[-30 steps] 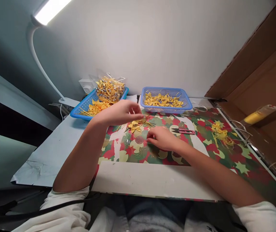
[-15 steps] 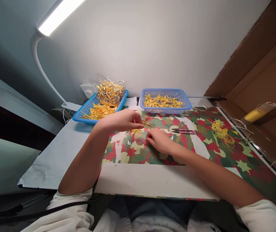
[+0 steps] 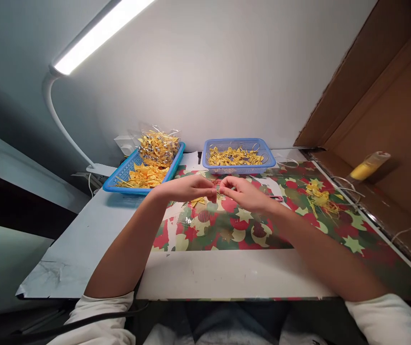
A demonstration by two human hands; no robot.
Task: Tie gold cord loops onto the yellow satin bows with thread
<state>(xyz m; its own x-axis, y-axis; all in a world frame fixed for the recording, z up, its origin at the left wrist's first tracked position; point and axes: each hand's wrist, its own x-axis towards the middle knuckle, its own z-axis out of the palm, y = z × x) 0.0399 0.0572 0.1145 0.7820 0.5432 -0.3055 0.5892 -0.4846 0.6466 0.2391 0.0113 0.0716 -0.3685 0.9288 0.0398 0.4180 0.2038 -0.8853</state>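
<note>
Left hand [image 3: 190, 189] and right hand [image 3: 242, 192] nearly meet over the table, fingers drawn in narrow at each; cannot tell whether anything fine is pinched. Yellow ribbon piece [image 3: 197, 202] lies beneath the left hand, partly hidden.

Left blue basket [image 3: 130, 191]: loose yellow pieces [image 3: 148, 175] in front, clear bag [image 3: 158, 147] packed with yellow and silvery bits behind. Right blue basket [image 3: 239, 169]: yellow pieces with thin looped strands.

Surface: red-green patterned sheet [image 3: 227, 235], white strip [image 3: 227, 275] along the near edge. Yellow tangle [image 3: 321, 197] at right. Lit lamp [image 3: 101, 38] upper left; cardboard [image 3: 388, 110] right, tube [image 3: 370, 166] with yellow contents beside it.
</note>
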